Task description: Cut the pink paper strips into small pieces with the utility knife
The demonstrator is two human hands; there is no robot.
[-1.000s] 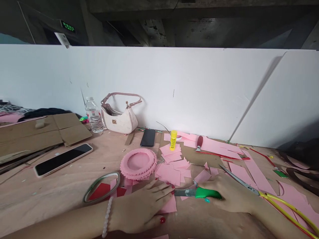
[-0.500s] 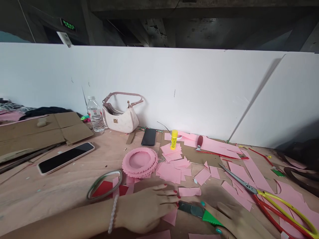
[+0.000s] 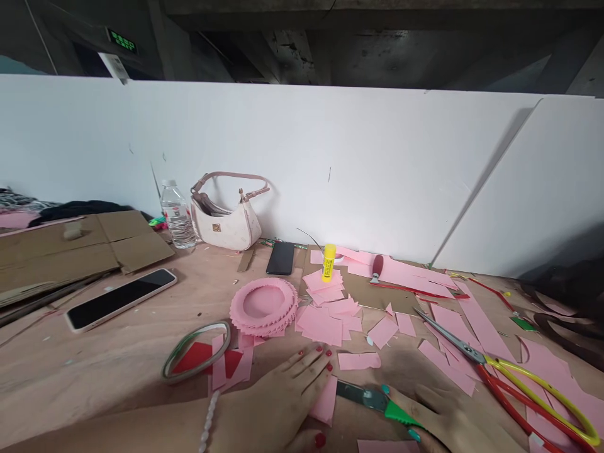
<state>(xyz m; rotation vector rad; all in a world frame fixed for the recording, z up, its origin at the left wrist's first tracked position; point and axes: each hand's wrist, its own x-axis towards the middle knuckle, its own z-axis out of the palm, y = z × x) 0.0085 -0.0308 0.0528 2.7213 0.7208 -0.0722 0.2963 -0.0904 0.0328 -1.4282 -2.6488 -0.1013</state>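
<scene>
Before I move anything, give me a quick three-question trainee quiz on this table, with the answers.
1. Which hand holds the green-handled tool with a flat blade?
2. True or false: the yellow cylindrical glue stick stands upright.
3. What is directly beside the clear plastic bottle: A, a white handbag with a strap; B, yellow-handled metal scissors; C, a brown wooden-handled brush?

Key: 1. The right hand. 2. True. 3. A.
</scene>
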